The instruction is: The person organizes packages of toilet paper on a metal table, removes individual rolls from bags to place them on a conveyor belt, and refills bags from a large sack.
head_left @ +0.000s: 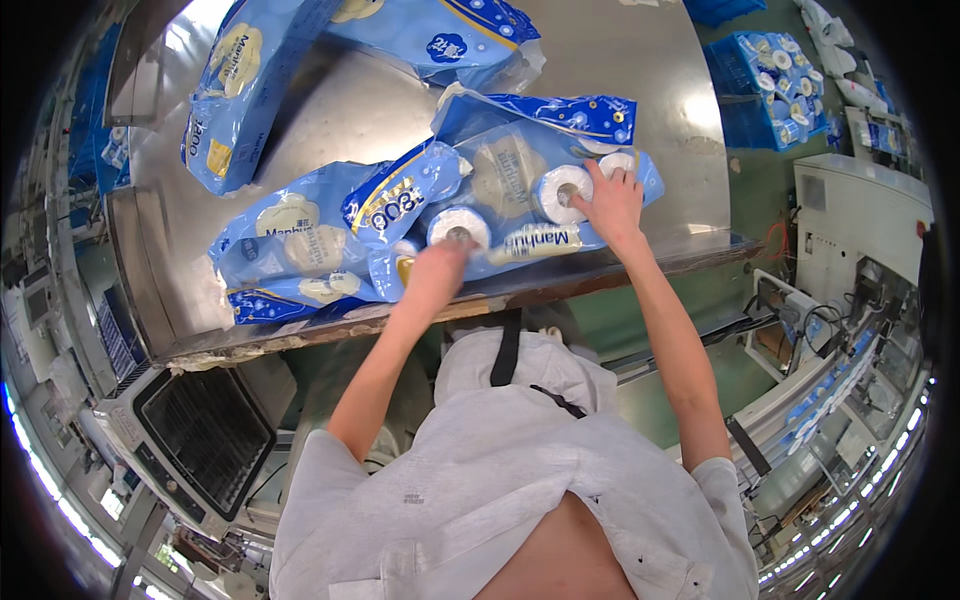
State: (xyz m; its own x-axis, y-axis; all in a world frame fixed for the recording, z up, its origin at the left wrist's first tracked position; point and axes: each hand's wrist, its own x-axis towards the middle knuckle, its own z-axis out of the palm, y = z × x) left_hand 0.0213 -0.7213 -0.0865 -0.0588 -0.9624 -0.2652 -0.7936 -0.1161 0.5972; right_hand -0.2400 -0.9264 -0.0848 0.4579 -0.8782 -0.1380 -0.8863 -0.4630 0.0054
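Observation:
A blue printed plastic bag (500,170) lies open toward me on the metal table, with white toilet paper rolls in its mouth. My right hand (613,207) is on the rolls at the bag's right end. Its thumb and index finger grip the edge of one toilet paper roll (563,193), while the other fingers rest on a second roll (617,163) behind it. Blurred by motion, my left hand (437,275) is at another roll (459,230) near the bag's left end; its fingers cannot be made out clearly.
Another blue bag (290,240) lies at the left along the table's front edge. Two more packs, one upright-looking (240,90) and one at the back (440,40), lie farther off. A blue crate (745,90) of rolls stands beyond the metal table (660,70) on the right.

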